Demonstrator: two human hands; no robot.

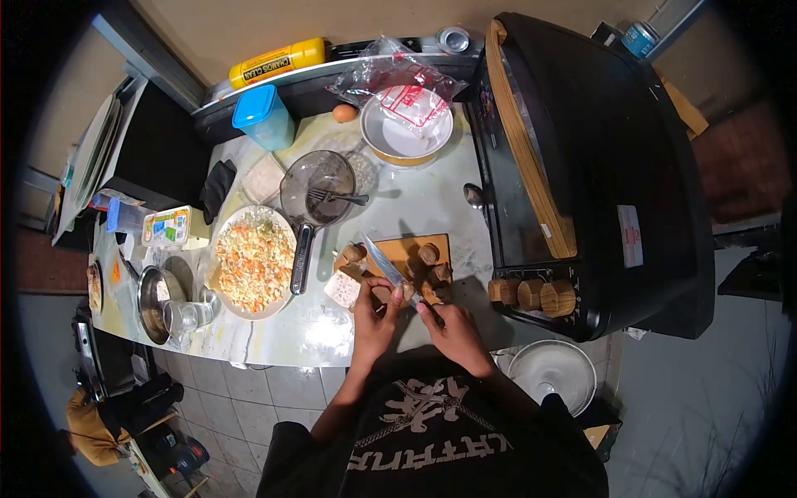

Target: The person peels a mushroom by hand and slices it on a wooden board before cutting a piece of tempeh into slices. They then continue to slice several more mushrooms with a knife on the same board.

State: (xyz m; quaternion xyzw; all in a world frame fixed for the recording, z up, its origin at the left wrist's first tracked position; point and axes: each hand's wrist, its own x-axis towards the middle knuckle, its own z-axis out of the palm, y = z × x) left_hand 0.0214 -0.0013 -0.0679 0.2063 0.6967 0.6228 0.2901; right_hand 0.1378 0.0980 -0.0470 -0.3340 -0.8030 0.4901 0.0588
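My right hand (455,330) grips the handle of a knife (383,261); its blade points up and left over a small wooden cutting board (404,248). My left hand (373,319) pinches a small brown round piece (383,294) at the board's near edge, right by the blade. Several more brown round pieces (429,253) lie on the board. A white block (342,289) sits on the counter just left of my left hand.
A plate of chopped vegetables (253,261) sits left of the board, with a glass bowl holding a fork (320,187) behind it. A white bowl under a plastic bag (407,133), an egg (344,112) and a blue-lidded tub (264,116) stand at the back. A black appliance (598,166) fills the right.
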